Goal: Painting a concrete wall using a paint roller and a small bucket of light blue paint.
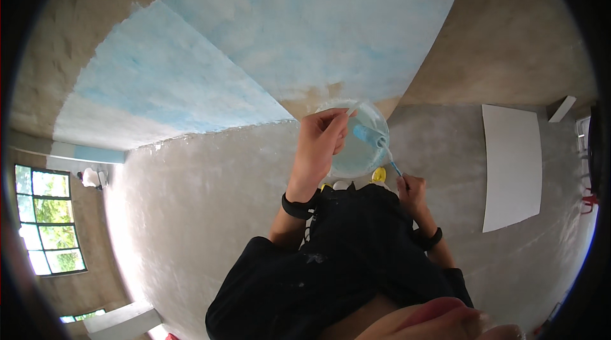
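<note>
My left hand (324, 132) is closed on a pale strip, apparently the handle (354, 108) of a translucent round paint bucket (387, 126). Pale bluish paint shows inside the bucket, and part of its rim is hidden behind this hand. In my right hand (412, 191) is the handle of a paint roller. Its blue-stained roller sleeve (366, 135) is over the bucket's opening, near the right side; whether it touches the paint I cannot tell. Directly ahead rises a wall corner coated in light blue paint (305, 25), with bare brown patches low down beside the bucket.
A white panel (513, 168) lies on the grey concrete floor (215, 197) to the right. Bare brown wall (515, 34) borders the painted area. A window (52, 220) and a small white object (93, 178) are far left. My yellow shoe (379, 174) is beside the bucket.
</note>
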Tool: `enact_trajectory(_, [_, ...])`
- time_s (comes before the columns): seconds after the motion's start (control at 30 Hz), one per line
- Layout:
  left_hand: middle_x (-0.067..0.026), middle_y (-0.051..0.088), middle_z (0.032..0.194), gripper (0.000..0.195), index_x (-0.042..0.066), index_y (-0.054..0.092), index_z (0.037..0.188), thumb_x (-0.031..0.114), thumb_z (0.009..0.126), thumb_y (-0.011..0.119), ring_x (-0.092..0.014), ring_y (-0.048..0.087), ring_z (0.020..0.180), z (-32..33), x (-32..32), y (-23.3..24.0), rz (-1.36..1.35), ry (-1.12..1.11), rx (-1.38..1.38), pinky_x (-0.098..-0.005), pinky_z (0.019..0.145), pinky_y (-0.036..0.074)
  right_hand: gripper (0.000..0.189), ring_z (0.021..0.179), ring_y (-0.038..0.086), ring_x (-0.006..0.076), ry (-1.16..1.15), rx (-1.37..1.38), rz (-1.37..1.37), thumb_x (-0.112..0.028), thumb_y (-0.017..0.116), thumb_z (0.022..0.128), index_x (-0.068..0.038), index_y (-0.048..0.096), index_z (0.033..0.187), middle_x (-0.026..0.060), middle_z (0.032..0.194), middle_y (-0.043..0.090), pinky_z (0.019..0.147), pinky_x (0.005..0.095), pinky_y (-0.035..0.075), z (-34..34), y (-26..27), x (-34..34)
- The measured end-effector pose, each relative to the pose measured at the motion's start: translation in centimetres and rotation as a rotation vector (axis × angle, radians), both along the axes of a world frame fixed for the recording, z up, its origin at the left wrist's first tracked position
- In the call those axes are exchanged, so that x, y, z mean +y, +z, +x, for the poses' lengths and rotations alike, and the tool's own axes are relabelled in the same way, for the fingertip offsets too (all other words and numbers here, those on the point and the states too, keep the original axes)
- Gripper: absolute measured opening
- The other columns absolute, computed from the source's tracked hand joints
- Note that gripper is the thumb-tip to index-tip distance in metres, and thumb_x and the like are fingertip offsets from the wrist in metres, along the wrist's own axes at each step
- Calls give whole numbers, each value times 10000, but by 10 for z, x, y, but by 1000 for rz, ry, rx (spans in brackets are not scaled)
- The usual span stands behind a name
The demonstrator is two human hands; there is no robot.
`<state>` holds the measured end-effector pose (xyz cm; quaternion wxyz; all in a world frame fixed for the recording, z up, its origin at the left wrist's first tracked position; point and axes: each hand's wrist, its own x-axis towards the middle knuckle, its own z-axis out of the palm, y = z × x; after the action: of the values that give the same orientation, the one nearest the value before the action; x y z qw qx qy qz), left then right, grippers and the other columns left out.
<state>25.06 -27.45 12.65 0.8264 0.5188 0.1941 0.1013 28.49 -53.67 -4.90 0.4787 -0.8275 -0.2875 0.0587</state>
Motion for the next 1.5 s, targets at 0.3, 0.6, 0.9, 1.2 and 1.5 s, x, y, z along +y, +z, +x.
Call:
enact_trajectory(0.3, [85, 339, 636, 247, -102, 633, 1107, 97, 982, 558, -9, 255, 518, 2, -3, 6, 10, -36, -27, -220, 454, 171, 273, 460, 495, 344, 34, -11, 23, -128, 610, 903, 22, 552, 682, 200, 566, 496, 469, 404, 375, 4, 11, 1])
enact_trajectory(0.6, [85, 330, 635, 238, -93, 641, 1099, 97, 986, 552, -12, 248, 521, 4, -1, 6, 9, -67, 0, -219, 460, 176, 259, 471, 501, 337, -35, 13, 31, -126, 621, 902, 23, 572, 697, 193, 569, 495, 486, 388, 395, 0, 15, 3])
enact_trajectory(0.9, [68, 385, 663, 217, -78, 658, 1072, 88, 974, 559, -14, 278, 540, 2, 2, 6, -16, -83, -25, -209, 469, 194, 230, 481, 510, 347, -39, -14, 40, -93, 631, 883, 24, 571, 694, 192, 575, 508, 489, 404, 399, -5, 14, 6])
enact_trajectory(1.2, [78, 356, 632, 246, -88, 654, 1080, 123, 976, 582, -16, 272, 518, 0, 0, 10, -22, -77, -49, -219, 460, 187, 262, 484, 507, 364, -28, -64, -7, -77, 630, 870, 16, 519, 652, 187, 570, 493, 480, 412, 395, -7, 15, 7])
enact_trajectory(1.5, [67, 344, 630, 246, -102, 654, 1088, 94, 958, 582, -25, 268, 521, -9, 4, 12, -43, -37, -22, -223, 459, 186, 243, 502, 491, 365, 0, -172, -21, -62, 644, 854, -9, 513, 657, 179, 586, 494, 485, 425, 379, -9, 10, 9])
